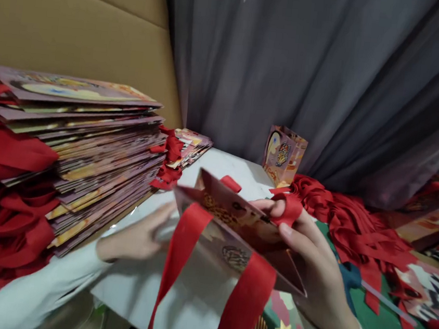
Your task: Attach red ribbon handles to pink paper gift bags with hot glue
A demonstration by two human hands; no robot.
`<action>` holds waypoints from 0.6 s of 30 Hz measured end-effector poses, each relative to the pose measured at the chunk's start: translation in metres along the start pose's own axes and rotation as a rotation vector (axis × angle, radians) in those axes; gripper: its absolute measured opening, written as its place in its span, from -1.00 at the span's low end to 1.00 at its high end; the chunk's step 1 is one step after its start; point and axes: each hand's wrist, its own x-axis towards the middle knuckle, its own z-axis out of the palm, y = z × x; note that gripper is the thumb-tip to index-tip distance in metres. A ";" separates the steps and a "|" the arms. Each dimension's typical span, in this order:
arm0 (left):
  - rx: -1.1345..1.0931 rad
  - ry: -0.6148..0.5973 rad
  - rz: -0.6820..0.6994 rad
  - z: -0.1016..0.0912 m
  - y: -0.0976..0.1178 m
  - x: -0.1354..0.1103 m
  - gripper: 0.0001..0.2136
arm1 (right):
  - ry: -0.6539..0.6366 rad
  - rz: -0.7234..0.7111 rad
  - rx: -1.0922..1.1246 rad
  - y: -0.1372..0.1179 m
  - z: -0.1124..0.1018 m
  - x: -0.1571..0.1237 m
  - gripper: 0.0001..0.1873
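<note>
A small printed paper gift bag (229,254) with red ribbon handles is tilted in front of me, its mouth toward me. One ribbon handle (247,298) hangs down over its near side. My right hand (312,253) grips the bag's right side, thumb on the rim, with the other red ribbon (291,208) looped at its fingers. At the bag's left edge is my left hand (137,234), thumb and fingers apart. Its fingertips are partly hidden behind the bag, and blur leaves contact unclear.
Flat bags (106,158) form a tall stack at left, red ribbons (11,205) spilling beside it. A smaller bag pile (194,143) lies behind. One bag (283,155) stands upright by the grey curtain (245,73). More ribbons (340,214) and blue-handled scissors (350,280) lie at right.
</note>
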 end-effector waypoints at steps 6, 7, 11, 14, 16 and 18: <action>-0.031 -0.154 0.062 0.008 0.039 0.089 -0.48 | 0.226 -0.049 0.138 0.006 -0.039 0.027 -0.93; -0.025 -0.161 0.069 0.007 0.040 0.094 -0.52 | 0.204 -0.035 0.090 0.004 -0.049 0.030 -0.86; 0.050 -0.023 0.044 0.003 0.042 0.096 -0.62 | -0.006 0.032 -0.228 -0.015 -0.084 0.029 -0.51; 0.073 0.180 0.018 0.004 0.055 0.088 -0.61 | -0.171 0.062 -0.422 -0.027 -0.097 0.024 -0.31; 0.019 0.255 0.003 0.005 0.066 0.082 -0.56 | -0.140 0.019 -0.594 -0.026 -0.096 0.023 -0.26; -0.122 0.243 0.001 0.006 0.075 0.076 -0.56 | -0.038 -0.050 -0.781 -0.018 -0.089 0.025 -0.35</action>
